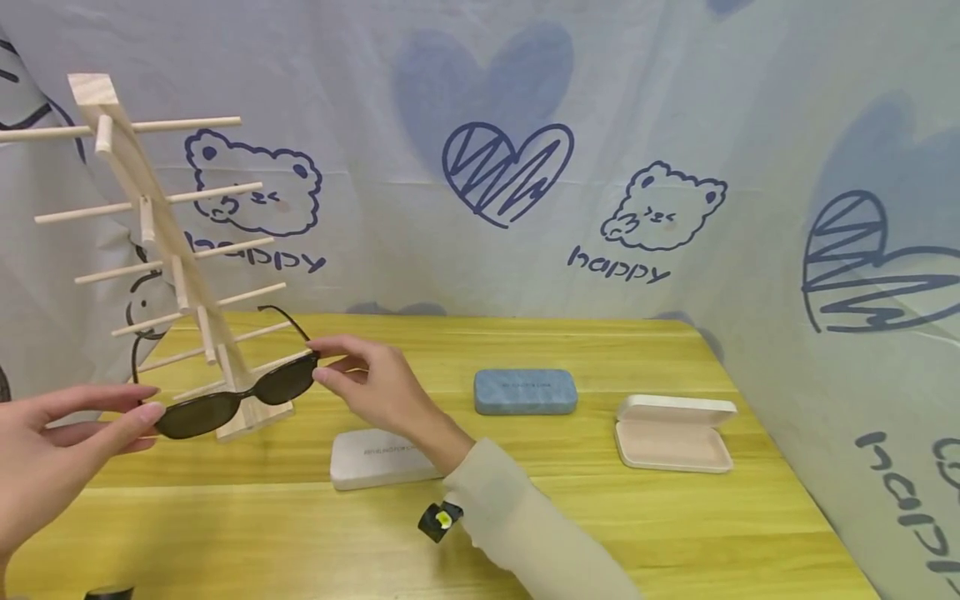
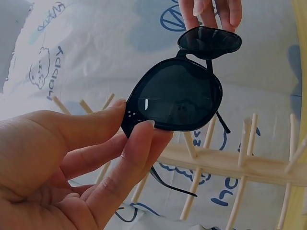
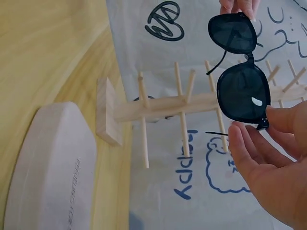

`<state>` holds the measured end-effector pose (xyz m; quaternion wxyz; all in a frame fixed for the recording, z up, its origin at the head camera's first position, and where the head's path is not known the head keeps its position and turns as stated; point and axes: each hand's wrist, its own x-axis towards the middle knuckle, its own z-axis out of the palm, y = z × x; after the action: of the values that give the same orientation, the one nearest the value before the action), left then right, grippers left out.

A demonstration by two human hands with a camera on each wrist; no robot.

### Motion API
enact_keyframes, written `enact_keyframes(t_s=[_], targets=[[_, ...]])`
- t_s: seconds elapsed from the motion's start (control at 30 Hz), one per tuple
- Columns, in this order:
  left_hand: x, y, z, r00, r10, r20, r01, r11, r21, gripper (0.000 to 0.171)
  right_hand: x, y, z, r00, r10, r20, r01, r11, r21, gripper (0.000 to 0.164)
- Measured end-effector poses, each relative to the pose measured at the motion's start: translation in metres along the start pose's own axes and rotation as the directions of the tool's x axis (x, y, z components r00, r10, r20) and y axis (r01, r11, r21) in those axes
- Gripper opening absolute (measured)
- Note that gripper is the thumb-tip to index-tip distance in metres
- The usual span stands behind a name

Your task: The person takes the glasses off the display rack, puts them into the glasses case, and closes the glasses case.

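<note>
Black sunglasses point(image 1: 201, 414) with dark lenses are held up in front of the wooden display rack point(image 1: 168, 233), temples unfolded and pointing toward it. My left hand point(image 1: 75, 446) pinches one end of the frame between thumb and fingers. At the other end, by the hinge, my right hand point(image 1: 382, 383) pinches the frame the same way. In the left wrist view the left thumb and fingers grip the corner beside the lens point(image 2: 177, 96). The right wrist view shows the right fingers at the opposite corner of the sunglasses point(image 3: 243, 91). The rack's pegs carry no other glasses.
A white glasses case point(image 1: 375, 462) lies shut below the right forearm. Farther right are a shut blue case point(image 1: 525, 392) and an open white case point(image 1: 675, 450). A patterned cloth point(image 1: 510, 267) hangs behind the yellow wooden table point(image 1: 600, 533). A small black item point(image 1: 109, 593) shows at the front edge.
</note>
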<state>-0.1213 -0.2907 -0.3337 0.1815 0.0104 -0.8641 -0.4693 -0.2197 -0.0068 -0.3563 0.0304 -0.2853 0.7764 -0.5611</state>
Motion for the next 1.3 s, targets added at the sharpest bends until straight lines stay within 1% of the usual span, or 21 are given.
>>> enact_keyframes(t_s=[0.07, 0.17, 0.23, 0.27, 0.33, 0.4, 0.47, 0.5, 0.57, 0.63, 0.7, 0.83, 1.03, 1.13, 1.2, 1.3], targets=[[-0.001, 0.003, 0.002, 1.0, 0.02, 0.004, -0.02, 1.0, 0.014, 0.033, -0.002, 0.0, -0.004, 1.0, -0.002, 0.007, 0.002, 1.0, 0.016, 0.037], [-0.003, 0.006, 0.004, 1.0, 0.014, 0.021, -0.015, 0.998, 0.053, 0.024, -0.005, 0.001, -0.011, 1.0, 0.007, 0.02, -0.007, 0.999, 0.037, 0.037], [-0.004, 0.008, 0.005, 0.999, 0.008, 0.038, -0.012, 0.996, 0.09, 0.012, -0.007, 0.002, -0.014, 1.0, 0.017, 0.027, -0.018, 0.999, 0.049, 0.037], [-0.004, 0.009, 0.006, 0.999, 0.003, 0.048, -0.008, 0.995, 0.101, 0.011, -0.008, 0.002, -0.016, 0.999, 0.02, 0.029, -0.021, 0.999, 0.049, 0.037], [-0.004, 0.011, 0.008, 0.997, -0.004, 0.075, -0.006, 0.992, 0.127, 0.019, -0.01, 0.003, -0.02, 0.999, 0.025, 0.03, -0.026, 0.998, 0.053, 0.038], [-0.005, 0.014, 0.01, 0.993, -0.036, 0.113, 0.018, 0.988, 0.153, 0.03, -0.012, 0.004, -0.023, 0.999, 0.025, 0.029, -0.026, 0.998, 0.052, 0.038], [-0.004, 0.017, 0.011, 0.983, -0.083, 0.165, 0.055, 0.985, 0.166, 0.036, -0.015, 0.005, -0.027, 0.999, 0.022, 0.026, -0.023, 0.999, 0.041, 0.039], [-0.004, 0.019, 0.012, 0.977, -0.095, 0.189, 0.063, 0.983, 0.17, 0.04, -0.017, 0.006, -0.03, 0.999, 0.024, 0.023, -0.025, 0.999, 0.04, 0.04], [-0.003, 0.021, 0.014, 0.967, -0.118, 0.227, 0.077, 0.981, 0.178, 0.041, -0.02, 0.006, -0.034, 0.999, 0.031, 0.014, -0.031, 0.999, 0.027, 0.041], [-0.003, 0.023, 0.018, 0.961, -0.112, 0.252, 0.069, 0.983, 0.172, 0.04, -0.022, 0.007, -0.037, 0.999, 0.042, 0.004, -0.042, 0.999, 0.026, 0.043], [-0.002, 0.023, 0.023, 0.962, -0.085, 0.26, 0.044, 0.986, 0.16, 0.038, -0.024, 0.009, -0.04, 0.999, 0.052, -0.005, -0.051, 0.998, 0.033, 0.044], [0.001, 0.024, 0.031, 0.954, -0.082, 0.289, 0.046, 0.99, 0.131, 0.039, -0.029, 0.015, -0.047, 0.998, 0.06, -0.018, -0.059, 0.997, 0.043, 0.044], [0.007, 0.026, 0.044, 0.926, -0.135, 0.352, 0.087, 0.985, 0.148, 0.048, -0.038, 0.021, -0.056, 0.997, 0.073, -0.02, -0.071, 0.995, 0.075, 0.045], [0.008, 0.027, 0.054, 0.917, -0.14, 0.372, 0.091, 0.985, 0.145, 0.051, -0.043, 0.026, -0.061, 0.995, 0.092, -0.03, -0.089, 0.992, 0.089, 0.045], [0.009, 0.028, 0.063, 0.918, -0.122, 0.379, 0.08, 0.989, 0.125, 0.052, -0.046, 0.031, -0.064, 0.994, 0.103, -0.045, -0.099, 0.992, 0.084, 0.046], [0.01, 0.029, 0.077, 0.921, -0.077, 0.381, 0.053, 0.996, 0.072, 0.051, -0.052, 0.038, -0.07, 0.991, 0.117, -0.068, -0.112, 0.991, 0.075, 0.046]])
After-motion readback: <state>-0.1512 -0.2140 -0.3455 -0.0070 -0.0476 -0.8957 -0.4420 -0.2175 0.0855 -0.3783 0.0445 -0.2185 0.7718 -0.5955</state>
